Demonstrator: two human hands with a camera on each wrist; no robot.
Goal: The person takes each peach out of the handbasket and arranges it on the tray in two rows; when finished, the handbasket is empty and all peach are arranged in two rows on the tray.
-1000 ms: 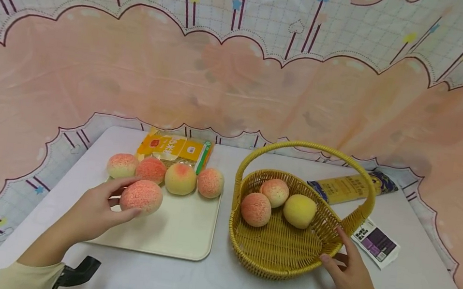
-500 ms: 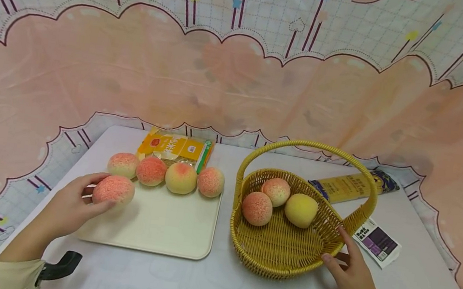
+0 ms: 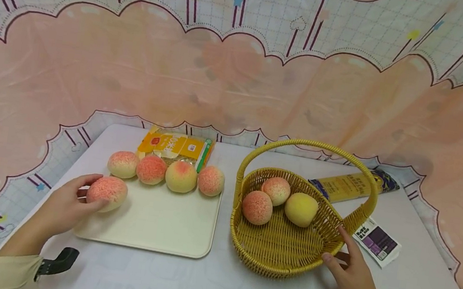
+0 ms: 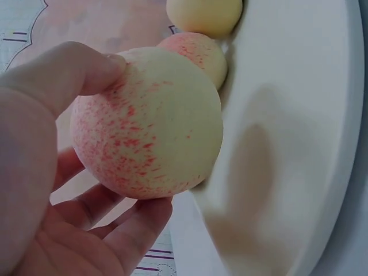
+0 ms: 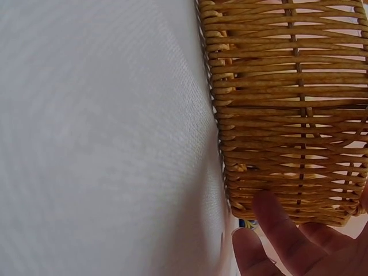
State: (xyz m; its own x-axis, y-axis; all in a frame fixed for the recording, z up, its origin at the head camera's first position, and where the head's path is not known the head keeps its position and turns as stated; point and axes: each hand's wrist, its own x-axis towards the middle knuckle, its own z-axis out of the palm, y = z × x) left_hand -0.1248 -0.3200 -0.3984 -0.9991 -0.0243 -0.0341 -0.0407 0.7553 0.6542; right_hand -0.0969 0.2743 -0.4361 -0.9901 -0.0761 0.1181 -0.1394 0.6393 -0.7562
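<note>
My left hand (image 3: pixel 67 203) holds a pink-and-cream toy peach (image 3: pixel 107 193) between thumb and fingers, over the left end of a cream tray (image 3: pixel 167 229). In the left wrist view the peach (image 4: pixel 152 126) shows its pale side; the tray (image 4: pixel 299 138) bears a shadow beside it. Behind it, several more peaches (image 3: pixel 181 177) stand in a row along the tray's far side. My right hand (image 3: pixel 352 275) grips the near right rim of a yellow wicker basket (image 3: pixel 279 248). Three fruits lie inside: two pinkish peaches (image 3: pixel 257 208) and a yellow one (image 3: pixel 301 210). In the right wrist view fingertips touch the basket's woven wall (image 5: pixel 287 126).
An orange food packet (image 3: pixel 175 149) lies behind the row of peaches. Behind the basket is a yellow-and-blue packet (image 3: pixel 349 187), and to its right a white-and-purple sachet (image 3: pixel 378 243). The basket's tall handle (image 3: pixel 310 145) arches over it. White cloth (image 3: pixel 178 284) covers the table.
My left hand has carried the peach leftward and slightly down, from mid-left above the tray to its left end. The right hand and basket have stayed in place.
</note>
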